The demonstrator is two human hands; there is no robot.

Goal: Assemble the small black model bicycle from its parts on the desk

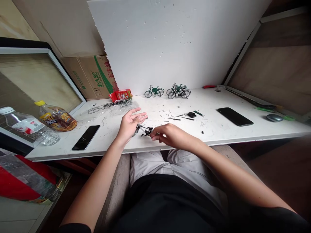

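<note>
A small black model bicycle (147,130), partly assembled, is at the front of the white table between my hands. My right hand (167,134) has its fingers closed round the right end of it, and the fingertips cover that part. On the other side my left hand (130,124) has its fingers stretched and apart, beside a thin wheel (136,130) of the model. A tiny dark bit shows at the left fingertips; whether it is gripped I cannot tell. Farther back lie small black parts (191,114) and thin dark rods (174,118).
Several finished model bicycles (154,92) stand at the back. Black part frames (121,102) lie by a red packet (121,95). Phones (86,138) rest at both sides, with bottles (57,118) at left and a mouse (274,117) at right.
</note>
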